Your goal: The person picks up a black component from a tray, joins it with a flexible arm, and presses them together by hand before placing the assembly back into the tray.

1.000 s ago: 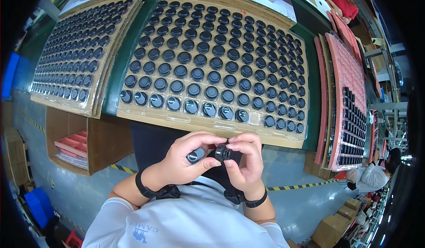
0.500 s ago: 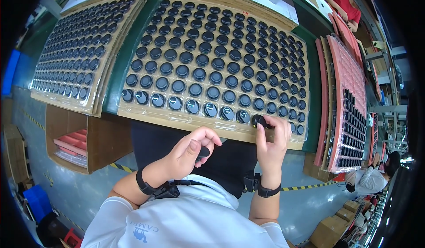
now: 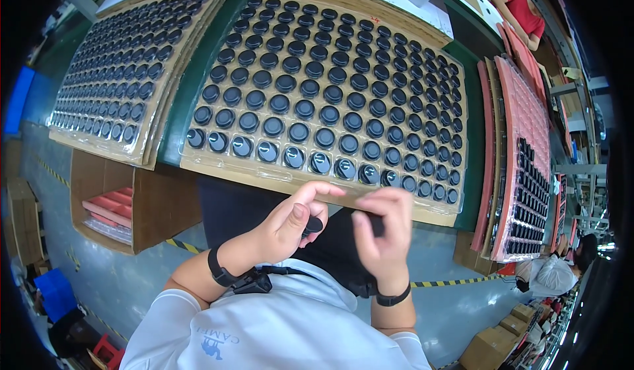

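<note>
Between the thumb and curled fingers of my left hand (image 3: 285, 228) sits a small round black cap (image 3: 313, 224). My right hand (image 3: 386, 234) is close by on its right, slightly blurred, thumb and fingers apart with no piece visible in them. Both hands are just in front of a wide clear plastic tray (image 3: 264, 171) lying on brown cardboard. Rows of glossy black round caps (image 3: 304, 109) fill its pockets, and one cap (image 3: 389, 178) in the front row stands where my right hand was.
On the left lies another cap-filled tray on stacked cardboard (image 3: 142, 150). To the right, pink trays (image 3: 525, 106) stand, one partly filled with black pieces. An open carton (image 3: 165, 205) is below the green table (image 3: 173, 132). A person in red (image 3: 522, 13) is at the far right.
My right hand has let go of a black cap in the tray's front row and moved back left toward my left hand. My left hand still holds its cap.
</note>
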A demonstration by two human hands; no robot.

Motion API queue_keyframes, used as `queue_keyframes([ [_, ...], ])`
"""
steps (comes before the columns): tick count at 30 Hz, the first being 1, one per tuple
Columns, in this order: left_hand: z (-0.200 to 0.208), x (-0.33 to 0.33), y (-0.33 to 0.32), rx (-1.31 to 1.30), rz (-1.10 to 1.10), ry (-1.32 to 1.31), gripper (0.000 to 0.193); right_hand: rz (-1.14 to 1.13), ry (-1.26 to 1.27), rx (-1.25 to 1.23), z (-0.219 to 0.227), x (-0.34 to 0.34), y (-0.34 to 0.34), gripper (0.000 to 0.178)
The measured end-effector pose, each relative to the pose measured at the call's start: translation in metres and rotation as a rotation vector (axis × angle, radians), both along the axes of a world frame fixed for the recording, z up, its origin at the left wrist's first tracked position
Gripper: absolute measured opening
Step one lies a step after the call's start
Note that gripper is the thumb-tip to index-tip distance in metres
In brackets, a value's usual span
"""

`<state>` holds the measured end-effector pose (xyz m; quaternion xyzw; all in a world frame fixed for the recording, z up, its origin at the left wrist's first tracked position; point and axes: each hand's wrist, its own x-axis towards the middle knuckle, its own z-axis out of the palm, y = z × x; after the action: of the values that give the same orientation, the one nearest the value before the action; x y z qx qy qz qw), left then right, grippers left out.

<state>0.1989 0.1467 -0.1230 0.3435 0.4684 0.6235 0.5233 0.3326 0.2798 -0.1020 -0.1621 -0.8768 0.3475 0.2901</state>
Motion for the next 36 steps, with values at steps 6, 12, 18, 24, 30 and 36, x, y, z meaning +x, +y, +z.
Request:
queue_keyframes([
  [6,-0.003,0.012,0.007,0.031,0.089,0.102,0.088,0.255,-0.104,-0.048,0.005,-0.009,-0.014,0.021],
  [12,-0.001,0.006,0.004,-0.009,-0.012,0.074,0.084,0.231,-0.029,-0.367,-0.001,0.005,-0.002,0.021],
  [18,-0.003,0.001,0.003,0.028,-0.095,0.095,0.068,-0.314,-0.087,0.043,-0.004,0.025,0.044,0.021],
  [24,-0.004,0.001,0.002,0.041,-0.092,0.073,0.056,-0.396,-0.173,0.396,-0.006,0.03,0.052,0.026],
  [30,-0.005,0.005,0.006,0.156,0.06,0.261,0.042,-0.149,-0.014,-0.006,0.006,0.024,0.017,0.029],
  [36,0.001,0.003,0.003,0.144,0.097,0.284,0.04,0.123,0.037,-0.208,0.005,0.014,-0.003,0.025],
])
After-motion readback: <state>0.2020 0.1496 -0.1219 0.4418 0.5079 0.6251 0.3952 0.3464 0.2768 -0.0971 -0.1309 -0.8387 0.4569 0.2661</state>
